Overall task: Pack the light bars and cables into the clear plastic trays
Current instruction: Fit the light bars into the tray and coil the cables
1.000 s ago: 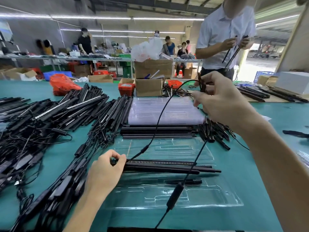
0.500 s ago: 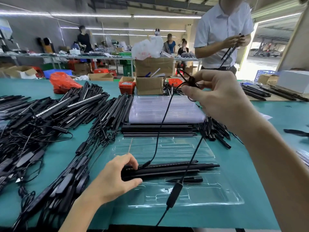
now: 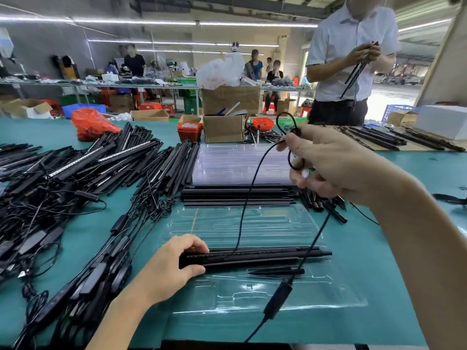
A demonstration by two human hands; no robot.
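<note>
A clear plastic tray [image 3: 252,296] lies open on the green table in front of me. Black light bars [image 3: 257,256] lie across its middle, and a short black spike [image 3: 275,271] sits just below them. My left hand [image 3: 169,271] grips the left end of the bars, fingers curled over the top and thumb underneath. My right hand [image 3: 336,162] is raised above the tray and pinches a thin black cable [image 3: 249,195], which is looped at my fingers. The cable runs down to the bars, and its inline controller [image 3: 278,300] hangs over the tray's near part.
A heap of black light bars and cables [image 3: 75,188] fills the left side. A stack of clear trays [image 3: 240,162] and more bars [image 3: 237,195] lie behind the open tray. Short spikes [image 3: 321,200] sit to its right. Cardboard boxes [image 3: 225,114] and a standing person [image 3: 348,61] are beyond.
My right hand has come down and toward me, winding the cable into a small loop at the fingers. My left hand has closed around the bars' left end and set them lower in the tray.
</note>
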